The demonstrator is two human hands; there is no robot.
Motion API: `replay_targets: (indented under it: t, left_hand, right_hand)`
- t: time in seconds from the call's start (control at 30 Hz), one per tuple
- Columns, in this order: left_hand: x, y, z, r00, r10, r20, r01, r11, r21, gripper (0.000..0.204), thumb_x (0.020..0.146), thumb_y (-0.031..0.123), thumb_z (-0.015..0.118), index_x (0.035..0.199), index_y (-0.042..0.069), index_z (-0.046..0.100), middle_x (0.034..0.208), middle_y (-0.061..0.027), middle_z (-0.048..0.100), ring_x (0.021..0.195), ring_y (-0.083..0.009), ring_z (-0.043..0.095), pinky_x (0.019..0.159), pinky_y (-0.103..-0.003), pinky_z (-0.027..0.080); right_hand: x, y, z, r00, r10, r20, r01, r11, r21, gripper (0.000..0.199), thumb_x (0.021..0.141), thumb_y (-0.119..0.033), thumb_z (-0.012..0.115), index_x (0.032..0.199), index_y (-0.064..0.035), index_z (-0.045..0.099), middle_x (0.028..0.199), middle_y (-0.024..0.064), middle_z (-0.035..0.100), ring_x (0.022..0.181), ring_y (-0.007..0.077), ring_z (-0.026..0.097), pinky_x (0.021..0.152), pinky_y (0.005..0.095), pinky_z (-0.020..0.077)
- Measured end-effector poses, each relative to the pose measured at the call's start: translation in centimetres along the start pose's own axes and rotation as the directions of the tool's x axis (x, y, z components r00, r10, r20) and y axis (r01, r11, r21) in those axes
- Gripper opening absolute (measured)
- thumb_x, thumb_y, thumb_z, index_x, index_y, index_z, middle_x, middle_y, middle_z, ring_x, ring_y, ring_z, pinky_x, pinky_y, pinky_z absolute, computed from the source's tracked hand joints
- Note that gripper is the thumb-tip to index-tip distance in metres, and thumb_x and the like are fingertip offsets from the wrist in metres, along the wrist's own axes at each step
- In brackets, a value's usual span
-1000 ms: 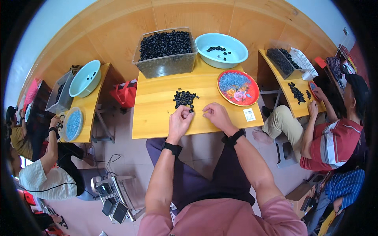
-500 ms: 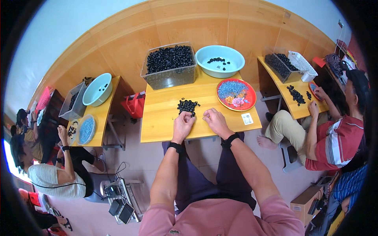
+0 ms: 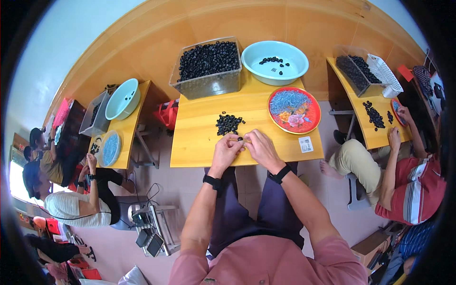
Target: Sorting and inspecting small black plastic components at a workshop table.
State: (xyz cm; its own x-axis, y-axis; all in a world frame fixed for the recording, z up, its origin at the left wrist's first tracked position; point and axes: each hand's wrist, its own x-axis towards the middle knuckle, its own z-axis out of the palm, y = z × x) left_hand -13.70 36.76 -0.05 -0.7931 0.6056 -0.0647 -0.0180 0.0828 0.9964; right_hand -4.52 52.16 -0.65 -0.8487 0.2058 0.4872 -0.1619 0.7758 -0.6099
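My left hand [image 3: 226,149] and my right hand [image 3: 261,148] meet fingertip to fingertip over the near middle of a yellow wooden table [image 3: 199,142]. Between the fingertips sits a small black ring [image 3: 240,138]; both hands pinch it. Just beyond them lies a small pile of black rings [image 3: 228,123]. A clear bin [image 3: 207,71] heaped with black rings stands at the table's far left. A light blue basin [image 3: 274,61] with a few rings is at the far right. A red plate [image 3: 294,110] holds blue pieces.
A white tag [image 3: 306,144] lies near the table's right front corner. A person in a striped red shirt [image 3: 408,185] works at the table on the right. Another person [image 3: 76,204] sits at the left table with a basin [image 3: 122,99] and plate [image 3: 110,148].
The view has tilted so the table sits lower and closer. My hands have drawn together at the front of the pile, fingertips now touching around one ring.
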Motion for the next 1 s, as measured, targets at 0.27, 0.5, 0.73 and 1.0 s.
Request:
replay_targets:
  t: [0.27, 0.5, 0.73, 1.0]
  left_hand:
    - [0.8, 0.4, 0.2, 0.998, -0.061, -0.01, 0.058, 0.987, -0.148, 0.016, 0.095, 0.008, 0.071, 0.104, 0.0, 0.06, 0.079, -0.0063, 0.073, 0.068, -0.0086, 0.065, 0.062, -0.022, 0.051]
    - [0.1, -0.6, 0.6, 0.995, -0.054, -0.09, 0.045, 0.994, -0.095, 0.017, 0.091, 0.001, 0.074, 0.101, 0.0, 0.06, 0.077, -0.0023, 0.069, 0.066, -0.0057, 0.062, 0.061, -0.02, 0.049]
    - [-0.2, -0.9, 0.9, 0.992, -0.069, -0.103, 0.054, 0.988, -0.147, 0.016, 0.089, 0.0, 0.075, 0.1, -0.001, 0.063, 0.079, 0.0008, 0.068, 0.071, -0.0032, 0.06, 0.063, -0.019, 0.046]
    - [-0.7, -0.7, 1.4, 0.995, -0.012, -0.102, 0.001, 0.994, -0.107, 0.011, 0.093, 0.0, 0.072, 0.101, -0.001, 0.064, 0.082, 0.0001, 0.069, 0.073, -0.0025, 0.061, 0.064, -0.018, 0.046]
  right_hand:
    - [0.2, -0.6, -0.7, 0.999, 0.043, 0.029, -0.045, 0.996, 0.071, 0.019, 0.089, -0.016, 0.071, 0.102, -0.0054, 0.062, 0.096, 0.0126, 0.064, 0.088, 0.0355, 0.065, 0.075, 0.047, 0.0514]
    - [0.2, -1.2, -0.9, 0.999, 0.038, -0.013, -0.037, 0.995, 0.09, 0.021, 0.084, -0.014, 0.076, 0.099, -0.0046, 0.064, 0.094, 0.0098, 0.066, 0.084, 0.0333, 0.067, 0.072, 0.0444, 0.0521]
    - [0.3, -1.2, -0.7, 0.999, 0.004, -0.046, 0.0, 0.995, 0.096, 0.022, 0.078, -0.01, 0.079, 0.096, -0.0041, 0.066, 0.091, 0.0088, 0.066, 0.081, 0.0304, 0.066, 0.071, 0.0423, 0.052]
    - [0.2, -0.9, -0.4, 0.998, -0.035, -0.052, 0.035, 0.999, 0.012, 0.019, 0.08, -0.009, 0.078, 0.094, -0.0056, 0.067, 0.09, 0.0089, 0.067, 0.083, 0.0305, 0.066, 0.073, 0.0409, 0.0522]
